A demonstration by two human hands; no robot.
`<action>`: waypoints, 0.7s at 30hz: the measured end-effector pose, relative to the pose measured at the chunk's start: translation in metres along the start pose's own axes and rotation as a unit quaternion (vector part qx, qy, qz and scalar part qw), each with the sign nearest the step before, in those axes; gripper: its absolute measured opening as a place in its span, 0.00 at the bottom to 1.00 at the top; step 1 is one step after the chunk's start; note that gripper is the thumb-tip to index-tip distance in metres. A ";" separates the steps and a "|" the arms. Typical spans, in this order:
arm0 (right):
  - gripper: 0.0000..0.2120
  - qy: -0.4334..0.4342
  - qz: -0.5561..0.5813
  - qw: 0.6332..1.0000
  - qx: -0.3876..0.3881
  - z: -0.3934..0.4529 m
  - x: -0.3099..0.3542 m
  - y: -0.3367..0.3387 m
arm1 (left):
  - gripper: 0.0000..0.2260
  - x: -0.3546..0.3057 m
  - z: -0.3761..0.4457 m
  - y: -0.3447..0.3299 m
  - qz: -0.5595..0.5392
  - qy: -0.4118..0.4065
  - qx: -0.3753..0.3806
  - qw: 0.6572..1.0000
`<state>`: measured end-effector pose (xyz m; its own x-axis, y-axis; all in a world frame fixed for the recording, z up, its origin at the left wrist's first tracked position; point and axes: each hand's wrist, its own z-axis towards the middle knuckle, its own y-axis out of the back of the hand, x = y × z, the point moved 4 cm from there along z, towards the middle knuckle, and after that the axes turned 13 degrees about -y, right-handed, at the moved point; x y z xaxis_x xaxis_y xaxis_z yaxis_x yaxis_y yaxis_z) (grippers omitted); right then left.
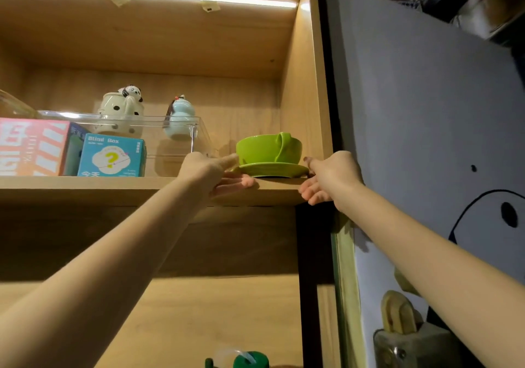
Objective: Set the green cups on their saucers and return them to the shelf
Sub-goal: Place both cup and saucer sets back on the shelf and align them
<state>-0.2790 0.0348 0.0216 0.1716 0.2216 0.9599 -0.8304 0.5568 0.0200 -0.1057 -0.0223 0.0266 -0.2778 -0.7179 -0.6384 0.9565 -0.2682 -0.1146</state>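
A green cup stands upright on its green saucer, handle turned toward me, at the right end of the lit wooden shelf. The saucer sits at the shelf's front edge. My left hand holds the saucer's left rim, index finger stretched along the top and the other fingers curled under it in front of the shelf edge. My right hand is at the right rim, thumb on the rim and fingers spread below. Another green object shows at the bottom edge, mostly cut off.
Left of the cup stand a clear plastic bin, a teal "Blind Box" carton and a pink box. A panda teapot and a pale blue figurine stand behind. The cabinet's side wall is close on the right.
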 end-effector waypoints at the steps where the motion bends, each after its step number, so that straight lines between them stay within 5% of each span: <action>1: 0.23 0.034 -0.026 0.999 -0.026 -0.001 -0.003 0.004 | 0.10 -0.003 -0.005 0.002 0.064 -0.063 -0.020 0.996; 2: 0.21 0.098 -0.053 0.992 -0.066 -0.005 -0.006 0.008 | 0.11 -0.006 -0.012 0.005 0.162 -0.151 -0.044 0.974; 4: 0.17 0.281 -0.130 0.939 -0.148 -0.027 -0.018 0.011 | 0.13 -0.011 -0.036 0.006 0.355 -0.337 -0.089 0.867; 6: 0.20 0.363 -0.211 0.899 -0.124 -0.042 -0.031 0.000 | 0.22 0.002 -0.055 -0.002 0.453 -0.382 -0.028 0.805; 9: 0.25 0.355 -0.301 0.882 -0.071 -0.034 -0.044 -0.014 | 0.35 0.031 -0.059 -0.011 0.527 -0.360 0.072 0.767; 21: 0.31 0.345 -0.414 0.823 -0.177 -0.009 -0.051 -0.016 | 0.37 0.040 -0.057 -0.018 0.585 -0.380 0.061 0.714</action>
<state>-0.2697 0.0225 -0.0298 0.9632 -0.0167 0.2681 -0.0918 0.9175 0.3870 -0.1293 -0.0096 -0.0400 0.6928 -0.6253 0.3593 0.5713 0.7799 0.2557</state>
